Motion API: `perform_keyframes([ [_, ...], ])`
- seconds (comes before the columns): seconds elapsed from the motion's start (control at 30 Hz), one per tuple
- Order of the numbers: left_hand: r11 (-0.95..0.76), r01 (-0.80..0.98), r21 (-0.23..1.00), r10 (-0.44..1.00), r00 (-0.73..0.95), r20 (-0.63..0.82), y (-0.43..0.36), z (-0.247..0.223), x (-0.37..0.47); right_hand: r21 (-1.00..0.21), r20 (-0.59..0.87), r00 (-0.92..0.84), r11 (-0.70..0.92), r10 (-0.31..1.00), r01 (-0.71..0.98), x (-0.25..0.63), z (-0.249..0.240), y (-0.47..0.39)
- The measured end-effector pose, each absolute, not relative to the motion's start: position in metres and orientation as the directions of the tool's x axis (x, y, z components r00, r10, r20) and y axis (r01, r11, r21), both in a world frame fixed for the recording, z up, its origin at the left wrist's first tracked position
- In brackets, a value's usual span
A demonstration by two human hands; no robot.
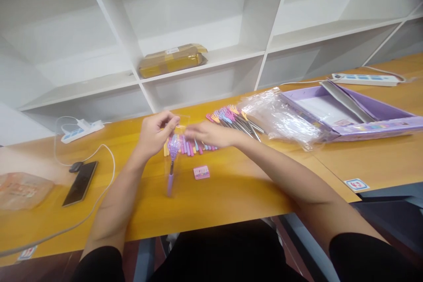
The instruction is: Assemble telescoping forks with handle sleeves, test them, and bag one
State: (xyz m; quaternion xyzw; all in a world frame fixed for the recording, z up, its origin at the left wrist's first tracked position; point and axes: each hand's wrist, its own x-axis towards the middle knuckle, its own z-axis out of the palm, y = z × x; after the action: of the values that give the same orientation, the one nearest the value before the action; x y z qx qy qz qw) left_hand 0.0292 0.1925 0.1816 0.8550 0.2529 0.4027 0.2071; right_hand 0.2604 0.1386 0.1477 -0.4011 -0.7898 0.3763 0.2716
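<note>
"What's at the far left?"

"A phone (80, 183) on the counter (238, 194), then the left hand (155, 134), its thumb and fingers closed on the top of a clear sleeve (179, 168)."

"And inside that?"

"A purple pen (170, 183), hanging upright over the counter, fanned end up."

"How would it handle?"

"Light, I'd say. The sleeve looks thin, limp and a bit slippery—best pinched at its top edge. The pen seems stiff along the barrel, so hold it there; the fanned end may be the fragile part."

"The right hand (209, 134)?"

"Just beside the sleeve's top, fingers blurred—I can't tell whether they grip anything."

"What's around them?"

"A row of colored pens (188, 149) behind, a small pink block (201, 172) nearer the body. Further right, a pile of pens (234, 121) beyond the forearm, crumpled wrapping (279, 116) beside it, and an open purple box (366, 128)."
</note>
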Motion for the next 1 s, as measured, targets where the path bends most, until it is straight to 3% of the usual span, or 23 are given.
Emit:
perform_keyframes([
  [0.07, -0.790, 0.258, 0.556, 0.597, 0.528, 0.604, 0.194, 0.181, 0.027, -0.656, -0.147, -0.631, 0.402, 0.762, 0.639, 0.257, 0.144, 0.139],
  [0.13, -0.794, 0.255, 0.552, 0.595, 0.517, 0.616, 0.195, 0.181, 0.026, -0.452, -0.342, -0.592, 0.425, 0.729, 0.784, 0.248, 0.137, 0.138],
  [0.2, -0.801, 0.261, 0.538, 0.587, 0.518, 0.622, 0.195, 0.181, 0.026, -0.295, -0.454, -0.517, 0.425, 0.726, 0.856, 0.237, 0.131, 0.137],
  [0.27, -0.811, 0.270, 0.519, 0.576, 0.521, 0.630, 0.194, 0.182, 0.027, -0.236, -0.526, -0.484, 0.427, 0.700, 0.873, 0.227, 0.125, 0.137],
  [0.5, -0.814, 0.292, 0.502, 0.575, 0.527, 0.625, 0.194, 0.183, 0.027, -0.317, -0.500, -0.527, 0.421, 0.687, 0.850, 0.228, 0.107, 0.152],
  [0.7, -0.810, 0.303, 0.502, 0.581, 0.528, 0.619, 0.193, 0.183, 0.028, -0.500, -0.480, -0.609, 0.374, 0.631, 0.781, 0.246, 0.094, 0.172],
  [0.87, -0.807, 0.315, 0.500, 0.586, 0.529, 0.614, 0.192, 0.184, 0.027, -0.503, -0.434, -0.589, 0.359, 0.682, 0.786, 0.252, 0.094, 0.175],
  [1.0, -0.804, 0.322, 0.499, 0.591, 0.529, 0.609, 0.192, 0.186, 0.026, -0.533, -0.451, -0.621, 0.364, 0.642, 0.764, 0.253, 0.093, 0.175],
])
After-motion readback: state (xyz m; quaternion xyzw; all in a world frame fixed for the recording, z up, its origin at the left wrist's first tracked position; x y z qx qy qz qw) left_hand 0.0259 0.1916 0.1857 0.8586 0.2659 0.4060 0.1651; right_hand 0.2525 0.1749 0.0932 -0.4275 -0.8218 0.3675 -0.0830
